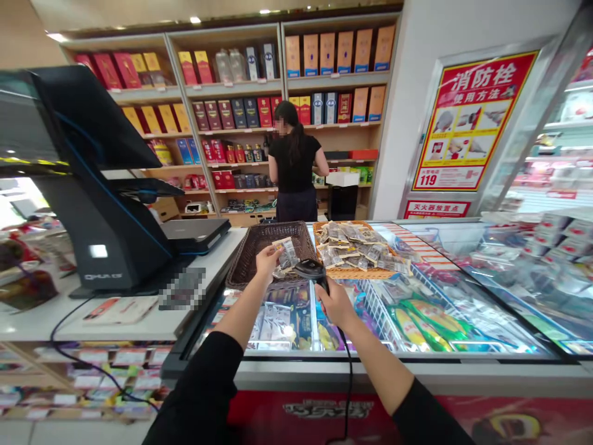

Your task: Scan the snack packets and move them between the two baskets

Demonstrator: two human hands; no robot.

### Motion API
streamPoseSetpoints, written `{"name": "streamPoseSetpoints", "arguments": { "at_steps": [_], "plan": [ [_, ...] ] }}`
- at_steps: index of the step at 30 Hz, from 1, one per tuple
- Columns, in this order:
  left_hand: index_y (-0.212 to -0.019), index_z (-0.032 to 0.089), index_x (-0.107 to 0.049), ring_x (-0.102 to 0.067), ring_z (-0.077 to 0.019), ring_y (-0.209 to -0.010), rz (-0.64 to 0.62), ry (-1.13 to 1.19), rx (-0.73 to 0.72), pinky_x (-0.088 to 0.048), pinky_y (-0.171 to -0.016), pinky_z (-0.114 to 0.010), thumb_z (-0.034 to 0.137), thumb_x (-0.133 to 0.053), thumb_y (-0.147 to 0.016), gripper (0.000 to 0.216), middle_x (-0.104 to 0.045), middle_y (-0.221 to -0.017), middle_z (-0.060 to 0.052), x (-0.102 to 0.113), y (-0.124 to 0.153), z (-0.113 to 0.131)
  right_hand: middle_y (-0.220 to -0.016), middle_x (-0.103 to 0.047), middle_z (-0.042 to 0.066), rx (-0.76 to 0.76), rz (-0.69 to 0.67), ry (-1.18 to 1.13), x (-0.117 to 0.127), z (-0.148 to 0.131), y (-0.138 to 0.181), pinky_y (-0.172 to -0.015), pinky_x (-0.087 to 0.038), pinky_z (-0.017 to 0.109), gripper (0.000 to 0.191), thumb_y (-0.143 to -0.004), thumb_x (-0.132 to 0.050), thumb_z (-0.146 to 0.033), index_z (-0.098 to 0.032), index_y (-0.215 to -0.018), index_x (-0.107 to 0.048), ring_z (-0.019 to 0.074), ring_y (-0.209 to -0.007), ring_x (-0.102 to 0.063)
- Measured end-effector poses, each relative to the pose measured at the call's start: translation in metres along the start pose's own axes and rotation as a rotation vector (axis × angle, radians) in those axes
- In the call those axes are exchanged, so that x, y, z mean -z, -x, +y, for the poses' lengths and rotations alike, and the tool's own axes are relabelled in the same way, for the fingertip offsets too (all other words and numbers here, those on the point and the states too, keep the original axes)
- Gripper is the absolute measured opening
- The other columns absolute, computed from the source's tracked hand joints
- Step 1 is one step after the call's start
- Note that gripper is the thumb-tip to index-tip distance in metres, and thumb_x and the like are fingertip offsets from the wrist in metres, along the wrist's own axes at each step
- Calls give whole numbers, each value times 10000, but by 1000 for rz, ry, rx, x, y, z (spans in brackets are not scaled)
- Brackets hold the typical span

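My left hand (269, 261) pinches a small clear snack packet (288, 252) over a dark brown wicker basket (245, 247). Wrapped round the handle of a black barcode scanner (311, 268) is my right hand (337, 303). The scanner's head points left, close to the packet, and its cord hangs down in front of the freezer. At least one more packet lies in the dark basket beneath my left hand. To the right, a lighter orange-brown wicker basket (324, 272) is heaped with similar packets (356, 241).
Both baskets stand on the glass top of a chest freezer (287, 364) holding frozen packs. A checkout terminal (111, 185) stands on the white counter (139, 330) at left. Beyond the freezer, a person (294, 161) in black faces shelves (245, 131) of boxed bottles.
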State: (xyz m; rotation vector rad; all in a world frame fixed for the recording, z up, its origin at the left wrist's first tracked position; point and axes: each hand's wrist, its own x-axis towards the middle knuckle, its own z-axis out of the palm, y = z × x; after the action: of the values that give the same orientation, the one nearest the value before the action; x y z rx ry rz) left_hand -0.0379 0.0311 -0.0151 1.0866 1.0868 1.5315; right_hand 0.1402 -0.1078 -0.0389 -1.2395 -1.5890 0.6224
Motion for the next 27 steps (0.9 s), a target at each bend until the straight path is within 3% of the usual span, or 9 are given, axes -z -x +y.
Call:
{"name": "streamPoseSetpoints", "arguments": {
  "at_steps": [5,11,15,17,20,22,24,27],
  "plan": [
    [-860,122,-653,-570,-90,-531,-33,47,25,-441,-478,-193,373,-788,-502,457,-642,-711,-27,3,-4,-5,-502,-535,-27,-22,28,-107,-5,3,-6,-417,-353,225,178,-828,-511,-366,-202,-782,-560,153,-438,-532],
    [-866,110,-652,-596,-121,-572,18,-30,-6,-479,-529,-232,406,-768,-528,464,-665,-742,-54,7,-15,-4,-493,-533,-44,-59,62,-285,1,12,-4,-345,-335,210,223,-809,-553,-417,-210,-729,-531,111,-335,-465],
    [-940,117,-653,-641,-217,-778,80,-283,-71,-501,-685,-314,384,-739,-584,454,-685,-827,-97,18,-29,3,-553,-537,-48,-111,87,-445,15,19,0,-309,-360,205,302,-810,-538,-491,-204,-736,-481,94,-326,-459],
    [-1006,128,-642,-606,-272,-962,135,-497,-176,-470,-812,-356,343,-752,-576,494,-677,-944,-129,16,-31,8,-564,-534,-51,-129,133,-609,24,25,1,-300,-363,203,340,-797,-542,-527,-203,-732,-462,87,-327,-450],
    [-1107,151,-606,-458,-295,-1195,160,-743,-454,-359,-977,-366,301,-739,-596,549,-587,-1182,-153,-10,-23,15,-560,-537,-47,-154,256,-829,39,40,1,-296,-357,200,392,-758,-566,-571,-197,-732,-453,82,-324,-445],
    [-1086,176,-624,-472,-268,-1178,38,-806,-569,-339,-991,-339,318,-670,-675,437,-588,-1185,-128,-42,-12,18,-553,-533,-45,-164,338,-905,48,51,3,-297,-353,197,414,-734,-581,-587,-194,-729,-451,81,-328,-450],
    [-945,184,-675,-588,-242,-982,-149,-826,-495,-401,-896,-317,356,-588,-744,279,-667,-996,-106,-81,-5,19,-554,-527,-46,-157,401,-938,54,62,6,-303,-356,197,422,-731,-580,-595,-195,-727,-446,80,-334,-453],
    [-731,174,-674,-623,-242,-833,-230,-823,-367,-430,-773,-296,410,-574,-740,257,-683,-780,-98,-133,-7,17,-557,-520,-53,-132,501,-946,58,74,10,-308,-355,196,424,-733,-566,-605,-203,-736,-433,79,-336,-449]
  ]
}}
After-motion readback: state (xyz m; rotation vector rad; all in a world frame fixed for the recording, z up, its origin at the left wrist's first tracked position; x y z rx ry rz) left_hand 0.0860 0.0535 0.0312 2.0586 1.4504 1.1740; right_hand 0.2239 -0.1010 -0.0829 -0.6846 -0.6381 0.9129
